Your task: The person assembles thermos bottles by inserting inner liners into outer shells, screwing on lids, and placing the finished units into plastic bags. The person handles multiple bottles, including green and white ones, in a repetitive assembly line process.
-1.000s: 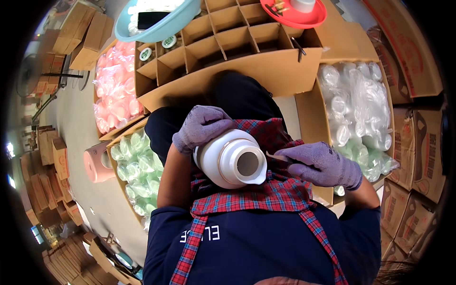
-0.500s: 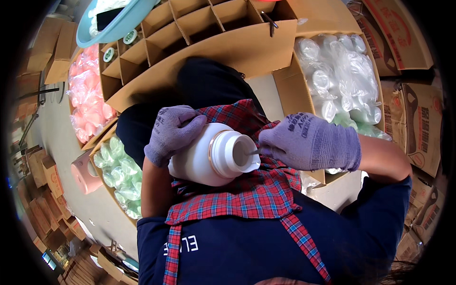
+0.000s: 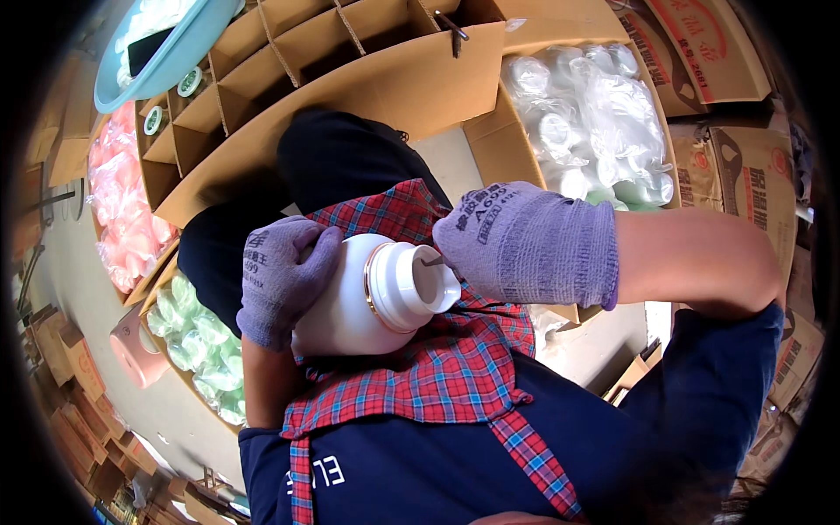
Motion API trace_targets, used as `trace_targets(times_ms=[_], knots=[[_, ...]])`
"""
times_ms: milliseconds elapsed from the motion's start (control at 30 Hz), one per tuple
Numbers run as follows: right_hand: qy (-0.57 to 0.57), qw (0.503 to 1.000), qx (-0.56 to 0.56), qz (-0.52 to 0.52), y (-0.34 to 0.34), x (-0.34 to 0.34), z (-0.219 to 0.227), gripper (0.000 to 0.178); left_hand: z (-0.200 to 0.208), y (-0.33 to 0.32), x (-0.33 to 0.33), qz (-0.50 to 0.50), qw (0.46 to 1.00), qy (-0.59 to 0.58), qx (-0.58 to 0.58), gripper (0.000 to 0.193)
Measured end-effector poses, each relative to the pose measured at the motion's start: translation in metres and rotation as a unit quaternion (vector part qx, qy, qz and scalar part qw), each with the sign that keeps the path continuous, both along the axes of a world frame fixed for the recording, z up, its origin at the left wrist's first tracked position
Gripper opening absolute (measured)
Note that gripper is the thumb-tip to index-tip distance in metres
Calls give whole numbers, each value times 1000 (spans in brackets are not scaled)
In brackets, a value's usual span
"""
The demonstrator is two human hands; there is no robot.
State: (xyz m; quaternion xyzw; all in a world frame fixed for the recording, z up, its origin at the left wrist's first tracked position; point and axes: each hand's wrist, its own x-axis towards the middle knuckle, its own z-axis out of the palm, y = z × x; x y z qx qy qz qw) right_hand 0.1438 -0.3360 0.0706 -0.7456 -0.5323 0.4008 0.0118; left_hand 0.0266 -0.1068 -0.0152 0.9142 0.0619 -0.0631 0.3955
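Observation:
A white jug (image 3: 341, 302) with a gold band and a pouring lip lies tilted across my lap, its open mouth turned right. My left hand (image 3: 284, 280) is closed round the jug's lower body, thumb on top. In my right hand (image 3: 525, 245), fingers pressed together, is a thin metal tool (image 3: 434, 262). Its visible tip reaches into the jug's mouth at the upper rim; the rest is hidden by the glove. Both hands wear purple knitted gloves. Under the jug is a red plaid apron (image 3: 411, 376).
Beyond my knees stands a divided carton (image 3: 350, 105), with a dark pen-like tool (image 3: 452, 33) on its edge. Around it are boxes of clear-wrapped parts (image 3: 591, 131), pink parts (image 3: 131, 210) and green parts (image 3: 197, 341), a blue basin (image 3: 114, 87) and a pink bin (image 3: 138, 354).
The whole view has shifted, with the surroundings moving left. My right wrist and forearm have turned, and the tool tip now sits nearer the mouth's upper rim. Both hands keep their holds.

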Motion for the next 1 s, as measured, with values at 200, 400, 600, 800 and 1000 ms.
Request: trace_targets(times_ms=[200,400,600,800,1000], knots=[[-108,992,-42,47,18,-5,7,22,2,0,-5,26,1000,13,10,25],[-130,989,6,72,13,-7,0,19,-3,5,-2,10,1000,-5,2,25],[-173,955,228,73,1,-12,-11,18,-19,18,8,-28,997,31,-61,28],[-66,986,149,41,-15,-9,9,13,-48,43,49,-214,936,199,-196,27],[37,983,180,4,1,-22,13,12,-50,29,63,-314,825,376,-281,25]])
